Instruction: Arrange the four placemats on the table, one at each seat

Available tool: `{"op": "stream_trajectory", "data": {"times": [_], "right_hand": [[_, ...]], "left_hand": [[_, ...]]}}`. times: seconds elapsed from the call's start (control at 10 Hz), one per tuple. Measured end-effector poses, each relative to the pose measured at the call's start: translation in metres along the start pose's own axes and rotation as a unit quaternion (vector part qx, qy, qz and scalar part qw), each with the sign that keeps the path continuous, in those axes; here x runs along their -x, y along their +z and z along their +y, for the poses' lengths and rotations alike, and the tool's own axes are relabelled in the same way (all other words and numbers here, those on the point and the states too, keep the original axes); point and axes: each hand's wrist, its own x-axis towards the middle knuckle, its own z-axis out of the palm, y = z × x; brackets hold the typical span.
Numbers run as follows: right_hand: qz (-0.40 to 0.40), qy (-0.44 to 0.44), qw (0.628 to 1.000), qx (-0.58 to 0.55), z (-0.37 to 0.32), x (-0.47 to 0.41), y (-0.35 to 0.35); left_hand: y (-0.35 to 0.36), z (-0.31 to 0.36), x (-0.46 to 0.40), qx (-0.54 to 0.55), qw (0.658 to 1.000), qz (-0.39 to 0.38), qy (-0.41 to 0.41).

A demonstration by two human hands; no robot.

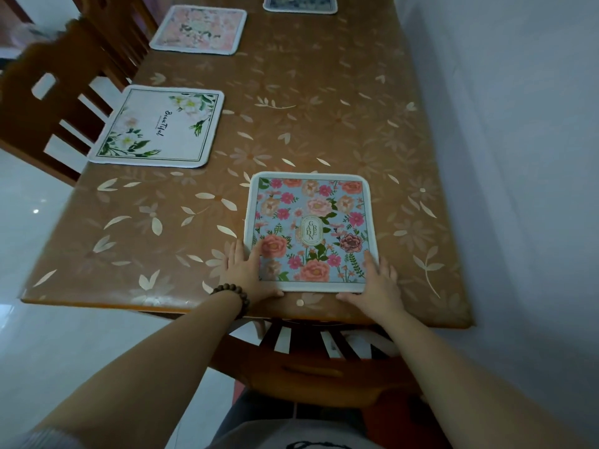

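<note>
A blue floral placemat marked "Garden" lies flat at the near end of the brown table. My left hand rests on its near left corner, fingers spread over the edge. My right hand lies flat on its near right corner. A white placemat with green leaves sits along the left side. Farther back on the left lies a pink floral placemat. A dark-patterned placemat is at the far end, cut off by the frame's top.
A wooden chair stands tucked under the near end, right below my arms. Two more wooden chairs line the left side. A white wall runs close along the table's right edge. Pale floor tiles show at left.
</note>
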Motion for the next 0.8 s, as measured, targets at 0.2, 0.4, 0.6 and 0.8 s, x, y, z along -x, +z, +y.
{"op": "stream_trajectory", "data": {"times": [0.2, 0.4, 0.6, 0.8], "right_hand": [[0.009, -0.006, 1.000, 0.014, 0.000, 0.006, 0.006], [0.011, 0.017, 1.000, 0.024, -0.007, 0.018, 0.008], [0.007, 0.024, 0.999, 0.032, -0.008, 0.029, 0.010], [-0.020, 0.033, 0.999, 0.008, -0.013, 0.033, 0.002]], "left_hand": [[0.005, 0.004, 0.009, 0.006, 1.000, -0.001, 0.004], [-0.001, 0.003, 0.022, 0.007, 0.999, -0.026, 0.018], [-0.004, 0.005, 0.035, -0.018, 0.999, -0.037, 0.018], [-0.012, 0.010, 0.035, -0.041, 0.999, -0.023, 0.015]]}}
